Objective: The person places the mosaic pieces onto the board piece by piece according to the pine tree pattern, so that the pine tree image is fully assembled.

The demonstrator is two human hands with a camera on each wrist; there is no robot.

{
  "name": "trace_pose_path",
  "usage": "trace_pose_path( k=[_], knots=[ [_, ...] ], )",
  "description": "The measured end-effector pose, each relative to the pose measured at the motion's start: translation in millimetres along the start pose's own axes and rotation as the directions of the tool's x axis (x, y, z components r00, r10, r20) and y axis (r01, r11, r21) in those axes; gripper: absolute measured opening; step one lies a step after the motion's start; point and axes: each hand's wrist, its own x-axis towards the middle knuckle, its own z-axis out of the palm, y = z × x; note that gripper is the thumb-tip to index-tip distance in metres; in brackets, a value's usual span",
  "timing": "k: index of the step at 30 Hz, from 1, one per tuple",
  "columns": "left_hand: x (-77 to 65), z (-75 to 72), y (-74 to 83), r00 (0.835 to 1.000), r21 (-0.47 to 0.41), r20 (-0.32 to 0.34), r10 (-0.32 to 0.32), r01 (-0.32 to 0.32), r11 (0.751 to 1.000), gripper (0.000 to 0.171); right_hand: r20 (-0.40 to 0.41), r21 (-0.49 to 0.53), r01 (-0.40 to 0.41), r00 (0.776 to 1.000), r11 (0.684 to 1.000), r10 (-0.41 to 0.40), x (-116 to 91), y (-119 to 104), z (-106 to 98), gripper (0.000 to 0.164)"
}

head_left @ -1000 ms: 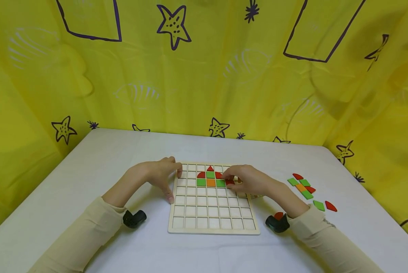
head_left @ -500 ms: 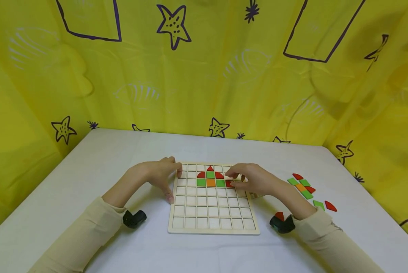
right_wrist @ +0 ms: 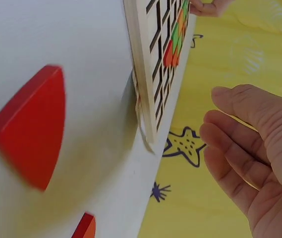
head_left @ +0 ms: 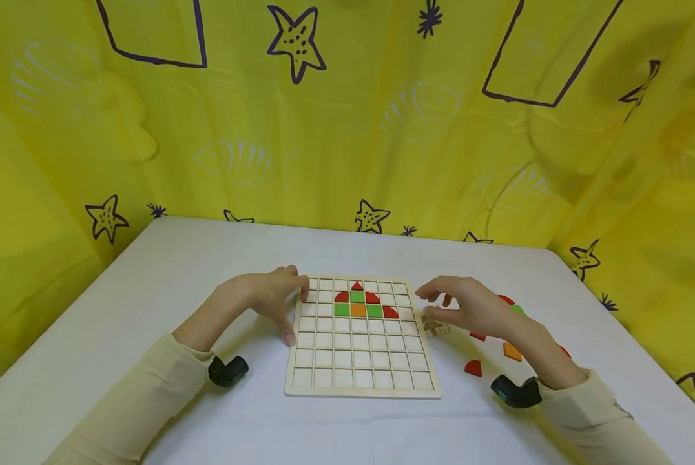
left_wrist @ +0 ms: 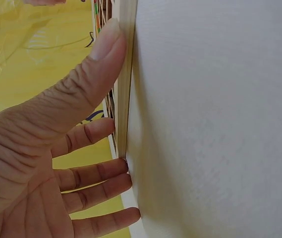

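Observation:
A wooden grid board [head_left: 362, 359] lies on the white table. Set in its upper cells are a red triangle [head_left: 356, 285], green squares [head_left: 342, 309], an orange square [head_left: 358, 310] and red quarter-round tiles, one of them a red quarter-round tile [head_left: 391, 312] at the right end of the lower row. My left hand [head_left: 269, 298] rests at the board's left edge; the left wrist view shows the thumb [left_wrist: 88, 82] against the rim and the fingers spread below. Just off the board's right edge, my right hand [head_left: 472, 307] hovers with loosely bent fingers, holding nothing.
Loose tiles lie right of the board, partly hidden by my right forearm: a red quarter-round tile [head_left: 473, 368], an orange tile [head_left: 512, 351] and several more. A small patterned card [head_left: 438, 329] pokes out at the board's right edge. Yellow curtain [head_left: 347, 129] hangs behind.
My right hand has let go of the red quarter-round tile in the lower row and moved right, off the board. My left hand has stayed at the left edge.

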Motion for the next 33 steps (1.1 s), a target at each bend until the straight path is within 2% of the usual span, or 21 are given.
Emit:
trace_pose_path(
  k=[6,14,22,33],
  knots=[
    [-0.4,0.1,0.2,1.000,-0.005,-0.002,0.000,0.000,1.000,0.067,-0.053,-0.044,0.012,0.999,0.999,-0.014,-18.4,7.8,-4.5,0.029],
    [-1.0,-0.5,0.8,1.000,-0.003,-0.001,-0.010,0.010,1.000,0.066,-0.067,-0.047,-0.096,0.993,0.994,0.093,-41.7,20.3,-8.8,0.028],
    [-1.1,0.3,0.7,1.000,-0.001,-0.007,0.001,-0.001,1.000,0.067,-0.112,-0.059,-0.084,0.991,0.995,0.077,-68.7,31.2,-10.6,0.028],
    [-1.4,0.9,1.1,1.000,0.000,-0.012,0.006,-0.006,1.000,0.068,-0.097,-0.083,-0.151,0.985,0.985,0.143,-89.3,41.7,-7.7,0.026]
  ],
)
